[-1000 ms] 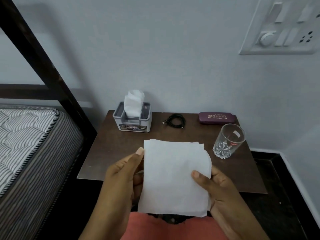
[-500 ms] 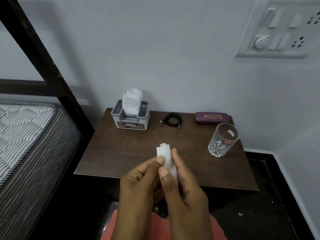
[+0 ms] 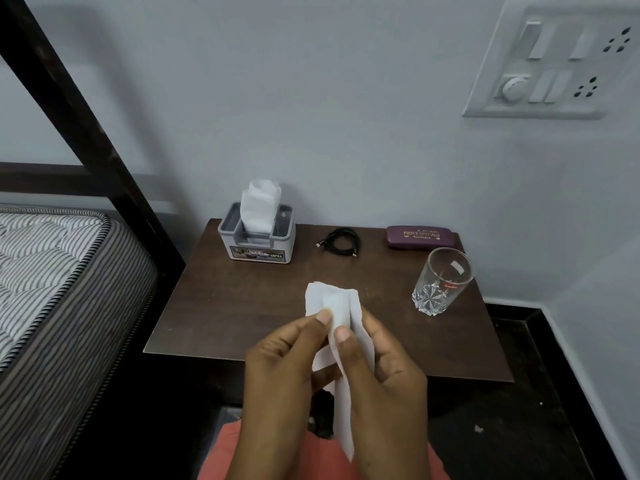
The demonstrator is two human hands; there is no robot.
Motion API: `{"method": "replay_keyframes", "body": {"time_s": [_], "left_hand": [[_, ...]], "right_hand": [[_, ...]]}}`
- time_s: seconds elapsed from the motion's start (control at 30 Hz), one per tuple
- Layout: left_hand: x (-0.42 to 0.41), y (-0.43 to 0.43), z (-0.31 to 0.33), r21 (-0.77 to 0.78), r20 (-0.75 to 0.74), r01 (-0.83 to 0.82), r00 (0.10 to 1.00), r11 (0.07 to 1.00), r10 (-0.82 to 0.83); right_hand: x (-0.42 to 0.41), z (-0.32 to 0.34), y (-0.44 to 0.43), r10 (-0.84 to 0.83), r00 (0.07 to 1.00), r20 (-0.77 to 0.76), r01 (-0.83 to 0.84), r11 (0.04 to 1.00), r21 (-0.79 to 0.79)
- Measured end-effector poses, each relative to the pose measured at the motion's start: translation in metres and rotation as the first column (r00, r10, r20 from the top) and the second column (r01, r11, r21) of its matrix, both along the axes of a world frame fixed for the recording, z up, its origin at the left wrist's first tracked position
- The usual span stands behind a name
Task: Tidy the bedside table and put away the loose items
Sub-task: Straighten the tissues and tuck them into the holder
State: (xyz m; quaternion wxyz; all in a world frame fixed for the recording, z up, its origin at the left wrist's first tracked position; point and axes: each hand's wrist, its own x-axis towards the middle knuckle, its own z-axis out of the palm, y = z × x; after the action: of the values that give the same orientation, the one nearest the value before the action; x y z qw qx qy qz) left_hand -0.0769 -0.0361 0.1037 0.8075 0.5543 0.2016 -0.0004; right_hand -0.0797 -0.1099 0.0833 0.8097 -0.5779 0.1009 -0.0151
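Note:
A white tissue (image 3: 337,308), folded lengthwise into a narrow strip, is pinched between my left hand (image 3: 282,379) and my right hand (image 3: 384,375) above the front edge of the dark wooden bedside table (image 3: 221,306). Its lower end hangs down between my palms. On the table stand a grey tissue box (image 3: 258,239) with a tissue poking up, a coiled black cable (image 3: 341,241), a maroon spectacle case (image 3: 420,237) and an empty clear glass (image 3: 441,280).
A striped mattress (image 3: 59,282) on a dark bed frame (image 3: 86,133) lies close on the left. The grey wall carries a switchboard (image 3: 554,64) at upper right. Dark floor (image 3: 540,403) runs to the right of the table.
A second ago the tissue was spread flat between both hands. Since then my hands have come together and the tissue is folded into a narrow strip.

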Motion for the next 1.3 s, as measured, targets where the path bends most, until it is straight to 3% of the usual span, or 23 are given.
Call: {"method": "replay_keyframes", "body": {"time_s": [0.1, 0.27, 0.4, 0.53, 0.73, 0.93, 1.1, 1.3], "left_hand": [[0.001, 0.001, -0.001, -0.015, -0.011, -0.048, 0.999, 0.999, 0.048], [0.002, 0.002, 0.001, 0.088, 0.036, -0.113, 0.993, 0.990, 0.110], [0.000, -0.003, 0.005, 0.202, 0.087, -0.147, 0.987, 0.968, 0.132], [-0.002, -0.011, 0.009, 0.255, 0.159, -0.166, 0.979, 0.953, 0.128], [-0.002, -0.016, 0.015, 0.243, 0.183, -0.181, 0.973, 0.953, 0.138], [-0.002, -0.015, 0.016, 0.074, 0.155, -0.138, 0.980, 0.988, 0.125], [0.003, -0.009, 0.014, 0.007, 0.125, -0.079, 0.989, 0.997, 0.078], [0.006, 0.003, 0.019, -0.011, 0.064, -0.026, 0.998, 1.000, 0.027]], "right_hand": [[0.005, 0.002, -0.005, -0.060, 0.998, -0.012, 0.060, 0.998, -0.014], [0.007, 0.006, -0.010, -0.138, 0.990, 0.010, 0.138, 0.981, -0.132], [0.001, 0.008, -0.002, -0.185, 0.965, 0.183, 0.232, 0.932, -0.280], [0.000, 0.005, 0.002, -0.153, 0.875, 0.460, 0.394, 0.778, -0.489], [0.001, 0.003, 0.001, -0.096, 0.800, 0.593, 0.495, 0.664, -0.561], [-0.002, 0.007, 0.008, 0.001, 0.826, 0.564, 0.478, 0.529, -0.701], [-0.004, 0.006, 0.015, 0.095, 0.848, 0.521, 0.463, 0.344, -0.817], [-0.006, 0.009, 0.006, 0.293, 0.866, 0.404, 0.300, 0.341, -0.891]]}}
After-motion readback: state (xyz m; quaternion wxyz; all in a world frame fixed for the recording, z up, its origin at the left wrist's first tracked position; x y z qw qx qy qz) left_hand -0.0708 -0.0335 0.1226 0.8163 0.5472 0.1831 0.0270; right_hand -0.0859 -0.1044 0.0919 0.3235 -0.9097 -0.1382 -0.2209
